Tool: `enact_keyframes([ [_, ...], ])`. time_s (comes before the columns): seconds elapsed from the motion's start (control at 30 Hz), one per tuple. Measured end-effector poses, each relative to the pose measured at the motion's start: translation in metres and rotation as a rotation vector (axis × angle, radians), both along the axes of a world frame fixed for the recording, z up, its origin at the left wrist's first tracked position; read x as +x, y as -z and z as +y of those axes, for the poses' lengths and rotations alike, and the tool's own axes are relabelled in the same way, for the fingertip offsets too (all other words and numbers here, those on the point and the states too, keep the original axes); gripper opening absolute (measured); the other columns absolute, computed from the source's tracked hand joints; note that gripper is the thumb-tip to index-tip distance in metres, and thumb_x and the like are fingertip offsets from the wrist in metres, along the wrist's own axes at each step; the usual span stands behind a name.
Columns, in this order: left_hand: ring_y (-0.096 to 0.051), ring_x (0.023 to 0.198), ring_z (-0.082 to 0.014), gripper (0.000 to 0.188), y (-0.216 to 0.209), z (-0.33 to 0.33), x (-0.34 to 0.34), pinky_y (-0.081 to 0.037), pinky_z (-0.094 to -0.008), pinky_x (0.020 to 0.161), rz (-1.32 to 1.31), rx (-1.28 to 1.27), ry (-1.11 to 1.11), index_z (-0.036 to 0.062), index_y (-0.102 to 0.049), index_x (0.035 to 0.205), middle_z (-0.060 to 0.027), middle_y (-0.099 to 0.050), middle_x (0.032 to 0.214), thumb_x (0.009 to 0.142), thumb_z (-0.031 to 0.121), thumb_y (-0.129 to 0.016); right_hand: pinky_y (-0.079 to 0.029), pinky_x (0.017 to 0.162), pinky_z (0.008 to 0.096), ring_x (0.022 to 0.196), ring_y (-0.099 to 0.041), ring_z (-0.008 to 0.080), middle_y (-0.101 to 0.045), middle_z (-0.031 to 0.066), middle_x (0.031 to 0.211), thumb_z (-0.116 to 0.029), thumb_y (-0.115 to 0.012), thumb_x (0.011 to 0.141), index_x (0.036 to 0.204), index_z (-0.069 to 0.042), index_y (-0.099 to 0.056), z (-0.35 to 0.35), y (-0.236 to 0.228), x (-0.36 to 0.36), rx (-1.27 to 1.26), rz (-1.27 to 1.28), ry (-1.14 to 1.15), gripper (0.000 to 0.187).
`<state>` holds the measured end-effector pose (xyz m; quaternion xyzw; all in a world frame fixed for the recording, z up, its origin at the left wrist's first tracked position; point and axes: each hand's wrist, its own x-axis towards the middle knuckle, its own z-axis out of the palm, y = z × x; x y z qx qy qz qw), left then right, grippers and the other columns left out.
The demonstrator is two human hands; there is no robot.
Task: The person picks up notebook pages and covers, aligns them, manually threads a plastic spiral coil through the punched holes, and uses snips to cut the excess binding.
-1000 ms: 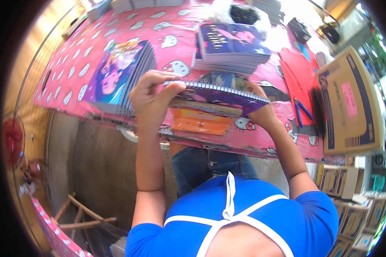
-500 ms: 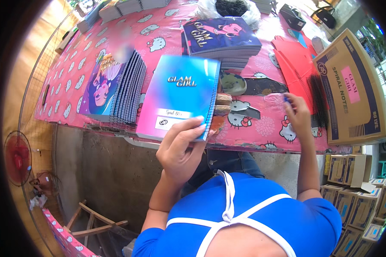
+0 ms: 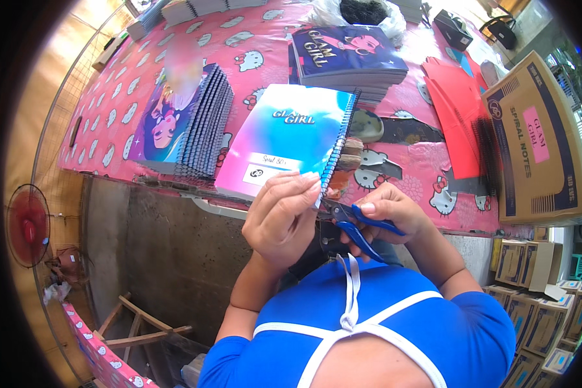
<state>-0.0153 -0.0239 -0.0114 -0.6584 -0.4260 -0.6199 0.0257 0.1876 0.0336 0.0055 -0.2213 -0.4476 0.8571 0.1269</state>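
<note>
A blue-and-pink spiral notebook point(image 3: 281, 139) is tilted up at the table's near edge, its black coil along the right side. My left hand point(image 3: 279, 216) is closed on the notebook's lower right corner, fingers pressed near the coil's bottom end. My right hand point(image 3: 394, 210) grips blue-handled wire cutters point(image 3: 363, 240). Their jaws reach the bottom end of the coil, right beside my left fingertips. Whether the blades are closed on the wire is hidden by the fingers.
Bound notebooks point(image 3: 174, 132) are stacked to the left; a dark-covered pile point(image 3: 349, 55) sits behind. At right are red sheets point(image 3: 452, 123), black coils point(image 3: 487, 155) and a cardboard box point(image 3: 537, 139). A plastic bag of coils point(image 3: 391, 26) stands at the back.
My right hand has come from the right side of the table to the notebook's lower corner, with the cutters now plainly visible. The notebook is tilted further to the right.
</note>
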Motion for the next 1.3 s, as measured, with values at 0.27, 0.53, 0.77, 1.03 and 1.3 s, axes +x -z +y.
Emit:
enact_keyframes([
  [0.27,-0.056,0.071,-0.0117,0.029,-0.051,0.023,-0.171,-0.048,-0.0233,0.062,-0.801,0.265,-0.534,0.0033,-0.045,0.079,-0.0126,-0.064,0.09,0.08,0.004,-0.074,-0.049,0.079,0.0356,0.091,-0.063,0.0228,-0.063,0.0136,0.103,-0.019,-0.068,0.082,0.111,-0.002,-0.064,0.067,0.053,0.108,1.408,-0.964,0.859,0.035],
  [0.53,-0.065,0.088,-0.0206,0.031,0.048,0.046,-0.282,-0.053,-0.0288,0.081,-0.766,0.109,-0.703,-0.0019,-0.048,0.107,-0.017,-0.064,0.095,0.084,0.001,-0.068,-0.038,0.098,0.0461,0.115,-0.052,0.035,-0.057,0.0171,0.121,-0.027,-0.07,0.078,0.109,-0.003,-0.063,0.116,0.047,0.097,1.796,-1.008,0.851,0.04],
  [0.77,-0.061,0.098,-0.0211,0.045,0.041,0.034,-0.295,-0.05,-0.0301,0.087,-0.696,-0.034,-0.699,-0.0006,-0.043,0.126,-0.0172,-0.061,0.108,0.087,0.005,-0.064,-0.044,0.093,0.0422,0.111,-0.053,0.0288,-0.059,0.0095,0.116,-0.019,-0.07,0.076,0.107,-0.01,-0.064,0.171,-0.003,-0.071,2.208,-0.487,0.547,0.034],
  [1.03,-0.05,0.119,-0.0274,0.049,-0.048,0.027,-0.102,-0.041,-0.0435,0.103,-1.061,-0.31,0.636,-0.0026,-0.042,0.129,-0.0225,-0.049,0.128,0.092,0.024,-0.06,-0.052,0.067,0.0362,0.075,-0.063,0.0244,-0.064,0.0045,0.085,-0.01,-0.068,0.073,0.093,-0.009,-0.067,0.175,0.018,-0.077,2.14,-0.285,0.518,0.019],
  [1.3,-0.061,0.089,-0.0126,0.023,-0.032,0.068,-0.056,-0.052,-0.0259,0.077,-0.916,-0.311,0.413,-0.0025,-0.049,0.111,-0.0105,-0.062,0.1,0.09,0.001,-0.058,-0.052,0.077,0.0361,0.091,-0.064,0.0254,-0.064,0.0096,0.096,0.0,-0.072,0.073,0.109,0.0,-0.06,0.064,-0.008,-0.022,1.984,-0.347,0.938,0.038],
])
